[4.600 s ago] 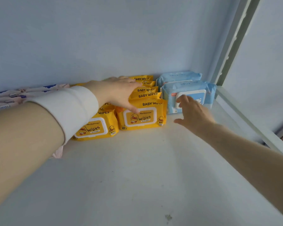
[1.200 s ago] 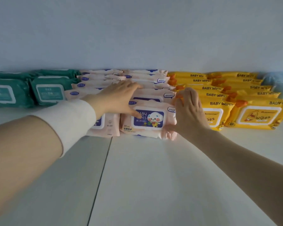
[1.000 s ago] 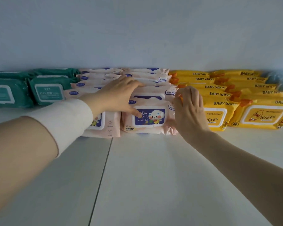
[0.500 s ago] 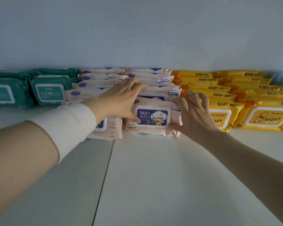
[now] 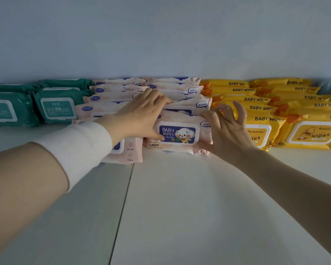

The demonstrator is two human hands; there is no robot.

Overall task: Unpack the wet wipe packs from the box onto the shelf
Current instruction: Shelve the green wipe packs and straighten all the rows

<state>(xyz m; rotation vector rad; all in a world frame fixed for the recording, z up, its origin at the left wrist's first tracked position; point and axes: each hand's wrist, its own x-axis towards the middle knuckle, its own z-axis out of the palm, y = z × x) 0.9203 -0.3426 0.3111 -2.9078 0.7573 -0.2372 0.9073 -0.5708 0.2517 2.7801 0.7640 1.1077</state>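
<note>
The right hand [image 5: 227, 131] has loosened since a moment ago. Its outer fingers now lift and spread, and only forefinger and thumb pinch the end of the front pink pack [image 5: 180, 129], which stands on the shelf [image 5: 180, 207]. The left hand [image 5: 141, 117] lies flat across the row, thumb pressing the label.

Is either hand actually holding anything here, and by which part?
The right hand appears to pinch the front pink pack at its right end; the left hand only presses flat on its left side.
</note>
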